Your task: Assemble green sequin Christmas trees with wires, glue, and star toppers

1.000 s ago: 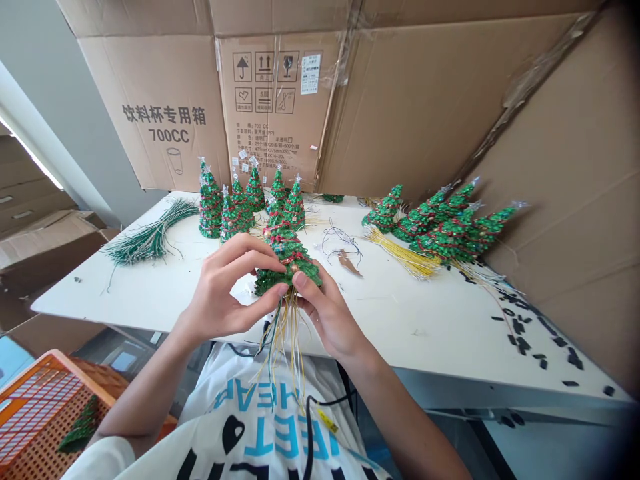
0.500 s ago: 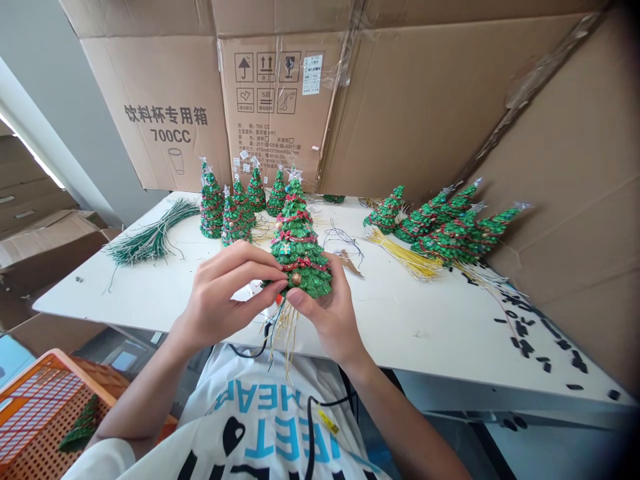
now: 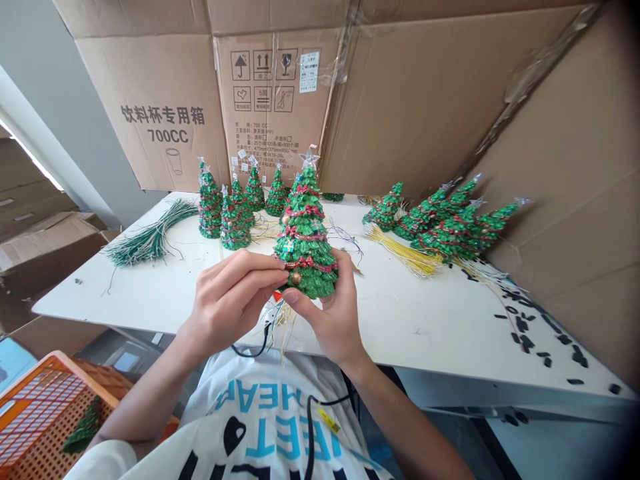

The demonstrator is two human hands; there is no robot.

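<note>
Green glittery Christmas tree ornament [image 3: 304, 243], star-topped

You are holding a glittery green Christmas tree figurine [image 3: 305, 243] upright in front of you, just above the table's near edge. Your left hand [image 3: 233, 303] is pressing its fingertips against the tree's left side, while your right hand [image 3: 327, 313] is cupping the lower right side, with the thumb across the front. A clear star [image 3: 310, 159] is topping the tree, red tinsel garlands [image 3: 305, 263] are circling its tiers, and a gold bauble [image 3: 297, 277] and a small gift-box ornament [image 3: 288, 246] are sitting on the front. Thin yellow wires [image 3: 283, 327] are trailing from underneath, though your fingers are probably hiding where they join the base.
</note>
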